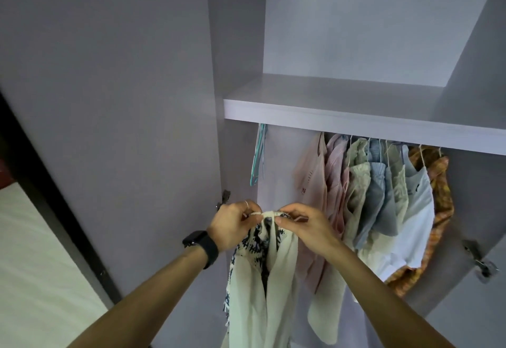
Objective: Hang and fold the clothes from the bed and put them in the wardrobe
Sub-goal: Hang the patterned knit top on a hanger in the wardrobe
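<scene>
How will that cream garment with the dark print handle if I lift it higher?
Probably floppy: the cream garment with dark print hangs in limp folds below the left hand and right hand. Likely light: two pinches carry it. Might sag sideways if one grip releases.

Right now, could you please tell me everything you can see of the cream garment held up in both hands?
The cream garment looks like soft textured cloth, with a dark blue-and-black print on its inner folds. It hangs limp and bunched before the open wardrobe, its lower end out of frame. The left hand and right hand pinch its top edge, close together.
</scene>
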Demonstrator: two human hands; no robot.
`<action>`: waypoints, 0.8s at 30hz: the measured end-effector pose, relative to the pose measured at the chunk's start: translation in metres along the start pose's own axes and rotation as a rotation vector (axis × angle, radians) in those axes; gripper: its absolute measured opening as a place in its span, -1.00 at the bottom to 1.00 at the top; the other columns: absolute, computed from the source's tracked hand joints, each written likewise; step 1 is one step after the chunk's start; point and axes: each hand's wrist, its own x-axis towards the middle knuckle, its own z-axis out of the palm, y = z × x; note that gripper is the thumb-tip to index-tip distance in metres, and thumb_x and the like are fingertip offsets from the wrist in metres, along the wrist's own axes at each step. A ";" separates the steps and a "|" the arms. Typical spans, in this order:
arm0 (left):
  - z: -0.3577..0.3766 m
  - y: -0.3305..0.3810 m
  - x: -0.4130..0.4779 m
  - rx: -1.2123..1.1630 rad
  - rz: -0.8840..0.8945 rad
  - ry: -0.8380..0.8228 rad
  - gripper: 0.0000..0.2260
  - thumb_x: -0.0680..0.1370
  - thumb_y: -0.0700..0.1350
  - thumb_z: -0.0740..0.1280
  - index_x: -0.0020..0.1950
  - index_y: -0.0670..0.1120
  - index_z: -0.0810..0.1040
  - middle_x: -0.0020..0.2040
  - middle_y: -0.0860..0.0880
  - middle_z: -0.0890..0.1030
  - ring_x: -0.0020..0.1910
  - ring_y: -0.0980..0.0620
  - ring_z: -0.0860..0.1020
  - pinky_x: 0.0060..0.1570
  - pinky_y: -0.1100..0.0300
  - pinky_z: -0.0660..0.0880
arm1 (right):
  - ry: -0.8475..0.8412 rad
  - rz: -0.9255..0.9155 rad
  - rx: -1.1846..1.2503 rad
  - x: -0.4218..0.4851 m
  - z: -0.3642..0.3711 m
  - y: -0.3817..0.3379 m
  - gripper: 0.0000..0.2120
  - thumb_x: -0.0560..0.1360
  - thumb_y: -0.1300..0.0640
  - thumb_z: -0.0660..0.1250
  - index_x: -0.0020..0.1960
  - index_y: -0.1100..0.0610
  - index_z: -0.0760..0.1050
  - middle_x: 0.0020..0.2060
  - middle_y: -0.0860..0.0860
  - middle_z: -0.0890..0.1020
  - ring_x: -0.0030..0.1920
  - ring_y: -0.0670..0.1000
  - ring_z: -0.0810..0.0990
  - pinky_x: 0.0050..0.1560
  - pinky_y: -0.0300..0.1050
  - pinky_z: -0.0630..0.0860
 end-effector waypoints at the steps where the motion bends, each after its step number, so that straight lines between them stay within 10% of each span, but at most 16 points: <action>1: 0.000 -0.001 -0.002 0.030 0.000 0.029 -0.92 0.62 -0.03 0.34 -0.06 0.06 0.57 -0.18 0.13 0.62 -0.23 0.21 0.57 -0.24 0.50 0.37 | -0.002 -0.002 0.003 0.000 0.000 0.003 -0.90 0.46 0.00 0.54 -0.04 -0.11 0.69 -0.14 -0.10 0.72 -0.09 -0.13 0.66 -0.02 -0.29 0.52; 8: -0.010 0.005 -0.003 0.374 -0.001 0.132 -0.81 0.69 -0.06 0.14 0.16 -0.10 0.50 0.09 -0.03 0.47 -0.01 -0.17 0.53 -0.05 -0.03 0.49 | -0.040 0.013 -0.061 0.027 -0.013 0.029 -0.92 0.49 0.01 0.49 -0.08 -0.16 0.63 -0.11 -0.23 0.69 -0.15 -0.22 0.65 -0.06 -0.39 0.49; 13: -0.029 0.013 -0.001 0.866 0.029 0.213 -0.79 0.50 -0.23 0.37 0.11 -0.07 0.62 0.27 -0.13 0.56 0.30 -0.26 0.49 0.28 -0.15 0.44 | -0.023 -0.016 -0.267 0.084 -0.019 0.054 -0.83 0.52 0.00 0.45 0.10 -0.03 0.58 0.04 -0.06 0.67 -0.03 -0.05 0.64 0.11 -0.13 0.54; 18: -0.038 -0.017 0.016 1.370 -0.121 0.136 -0.53 0.55 -0.28 0.14 0.44 0.01 0.35 0.63 -0.18 -0.12 0.49 -0.40 -0.40 0.22 -0.49 -0.54 | -0.008 0.042 -0.389 0.149 -0.003 0.076 -0.64 0.53 -0.12 0.38 0.26 0.00 0.50 0.19 0.00 0.60 0.14 0.05 0.62 0.14 -0.15 0.48; 24: -0.053 -0.064 0.026 1.505 0.065 0.339 -0.53 0.46 -0.19 -0.01 0.04 -0.20 0.68 0.41 -0.23 0.49 0.45 -0.45 0.28 0.43 -0.45 -0.08 | 0.101 0.101 -0.408 0.219 0.039 0.099 -0.53 0.58 -0.11 0.31 0.36 0.13 0.37 0.32 0.13 0.51 0.27 0.19 0.53 0.16 -0.07 0.44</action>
